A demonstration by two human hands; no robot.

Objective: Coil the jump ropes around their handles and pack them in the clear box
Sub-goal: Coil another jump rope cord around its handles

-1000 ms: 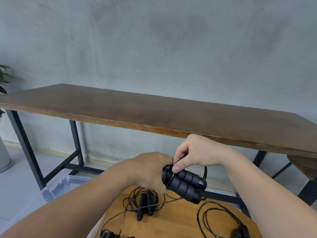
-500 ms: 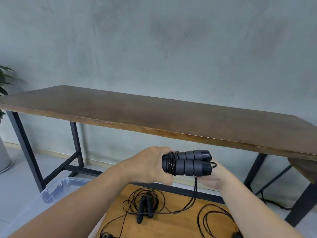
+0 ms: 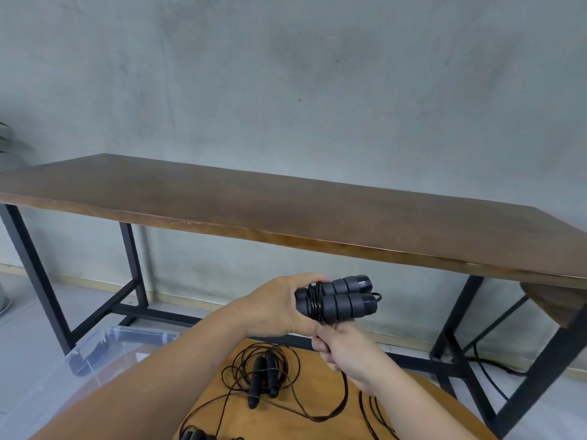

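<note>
Nearest, below both hands, loose ropes and a second pair of handles (image 3: 263,381) lie on the round worktop (image 3: 317,430). The right hand (image 3: 344,350) has dropped under the bundle since half a second ago, fingers curled round the rope's tail (image 3: 344,392), pulling another turn tight, so coiling continues. The left hand (image 3: 279,308) grips the paired handles (image 3: 341,300), long axis level, caps pointing right. The clear box (image 3: 95,350) waits left of the left forearm.

No legible text or labels
</note>
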